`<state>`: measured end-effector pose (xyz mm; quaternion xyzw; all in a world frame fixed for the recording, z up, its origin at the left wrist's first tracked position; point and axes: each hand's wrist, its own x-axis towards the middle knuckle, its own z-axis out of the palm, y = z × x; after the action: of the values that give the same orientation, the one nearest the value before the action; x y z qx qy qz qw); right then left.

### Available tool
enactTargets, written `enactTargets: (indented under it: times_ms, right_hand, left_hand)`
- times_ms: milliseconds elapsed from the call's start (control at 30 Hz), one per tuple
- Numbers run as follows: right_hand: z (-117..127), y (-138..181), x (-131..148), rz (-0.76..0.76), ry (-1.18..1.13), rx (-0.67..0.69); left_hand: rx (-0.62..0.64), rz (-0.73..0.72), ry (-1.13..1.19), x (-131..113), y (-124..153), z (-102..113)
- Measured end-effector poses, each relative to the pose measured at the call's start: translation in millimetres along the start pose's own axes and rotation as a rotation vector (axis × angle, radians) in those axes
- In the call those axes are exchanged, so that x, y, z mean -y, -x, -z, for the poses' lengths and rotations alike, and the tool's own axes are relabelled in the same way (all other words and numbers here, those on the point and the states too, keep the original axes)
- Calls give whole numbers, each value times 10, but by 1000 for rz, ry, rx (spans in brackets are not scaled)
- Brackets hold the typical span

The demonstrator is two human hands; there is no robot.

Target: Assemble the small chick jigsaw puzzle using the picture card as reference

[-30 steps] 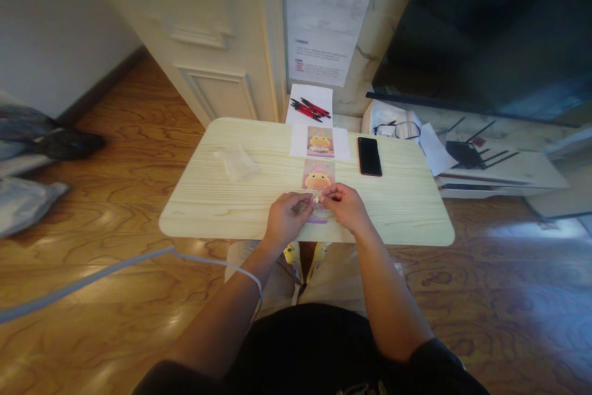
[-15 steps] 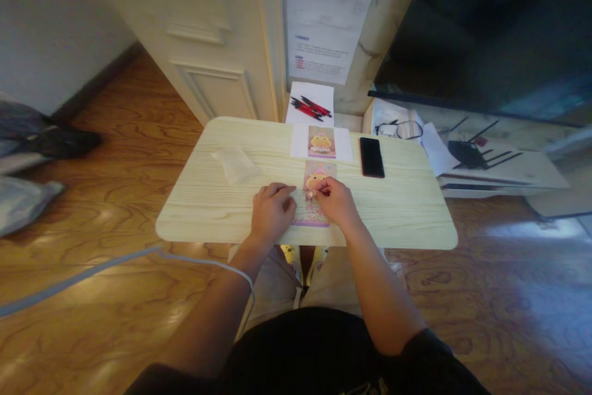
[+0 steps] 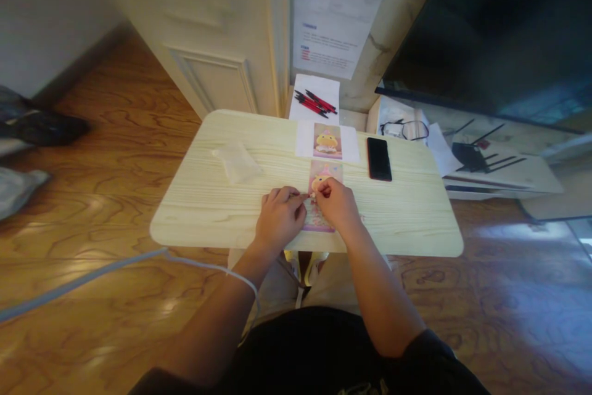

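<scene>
A pink card with a yellow duck picture (image 3: 322, 179) lies on the pale wooden table (image 3: 208, 198) in front of me. My left hand (image 3: 279, 218) rests on the card's left side with fingers curled, fingertips meeting the right hand's. My right hand (image 3: 337, 203) pinches something tiny over the card, too small to name. A second duck picture on a white sheet (image 3: 327, 140) lies just beyond the card.
A black phone (image 3: 378, 158) lies right of the white sheet. A clear plastic bag (image 3: 237, 161) sits at the table's left. Red and black pens (image 3: 315, 103) lie on paper behind the table. Glasses (image 3: 403, 129) rest on a low shelf at the right. A white cable (image 3: 115, 265) crosses the floor.
Both hands shifted slightly forward along the card and stay together, pinching. The camera view tilted and drifted a little.
</scene>
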<state>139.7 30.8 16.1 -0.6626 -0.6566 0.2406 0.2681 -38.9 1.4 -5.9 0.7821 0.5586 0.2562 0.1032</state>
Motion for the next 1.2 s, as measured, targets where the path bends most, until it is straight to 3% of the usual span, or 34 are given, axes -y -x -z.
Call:
enactTargets:
  times_ms: [367, 1200]
  right_hand:
    - [96, -15, -115, 57, 151, -130]
    - [52, -39, -206, 56, 162, -96]
  left_hand:
    - [50, -69, -26, -35, 26, 39]
    - [148, -149, -106, -150, -5, 132]
